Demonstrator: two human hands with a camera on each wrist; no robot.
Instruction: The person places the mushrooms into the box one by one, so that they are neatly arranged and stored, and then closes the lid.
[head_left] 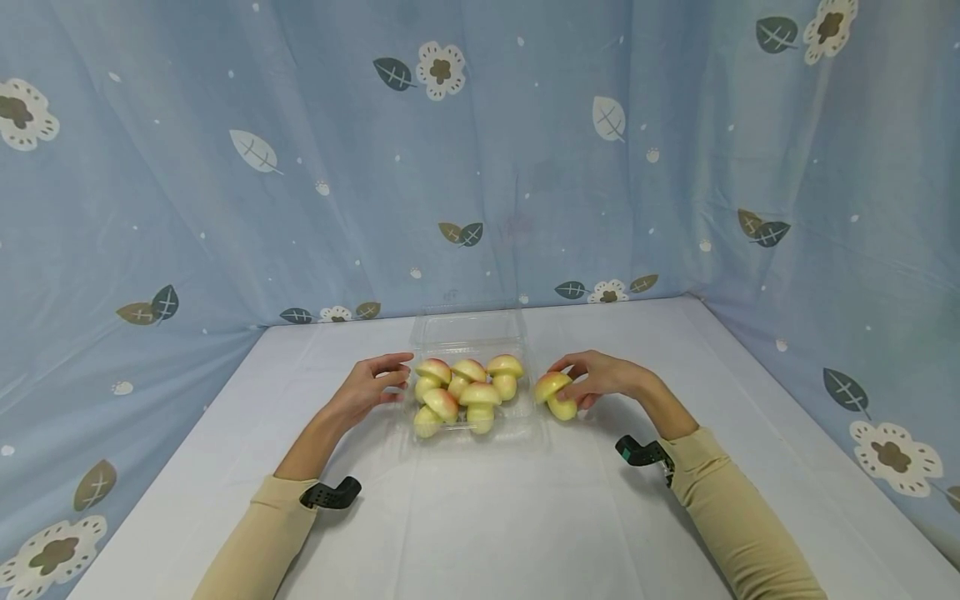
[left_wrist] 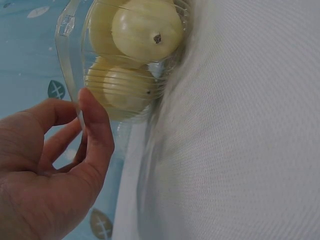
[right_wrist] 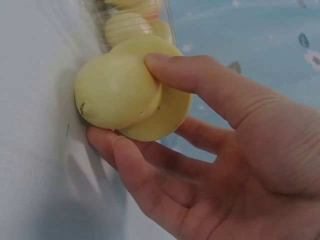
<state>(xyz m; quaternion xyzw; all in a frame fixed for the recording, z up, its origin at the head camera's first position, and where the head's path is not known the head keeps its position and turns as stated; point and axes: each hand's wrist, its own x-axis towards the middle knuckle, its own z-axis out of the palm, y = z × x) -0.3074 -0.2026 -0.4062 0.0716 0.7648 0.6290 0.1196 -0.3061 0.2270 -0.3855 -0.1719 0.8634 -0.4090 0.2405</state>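
A clear plastic box (left_wrist: 63,50) stands in the middle of the table in the head view. Inside it sit several pale yellow mushroom-shaped pieces (head_left: 480,395) with reddish tops. At the box's left side, my left hand (head_left: 369,385) pinches the rim between thumb and fingers. Just beyond the right side, my right hand (head_left: 600,375) holds another mushroom-shaped piece (right_wrist: 117,92), its cap tilted toward the box. The right thumb presses where cap and stem meet, while the fingers support it from the other side. A small dark spot marks the stem's end.
The box's clear lid (head_left: 468,327) is folded back toward the rear. A white cloth (head_left: 480,525) covers the table. Blue patterned curtains (head_left: 337,208) rise behind and along both sides. Each sleeve has a black wrist camera (head_left: 330,493) strapped on.
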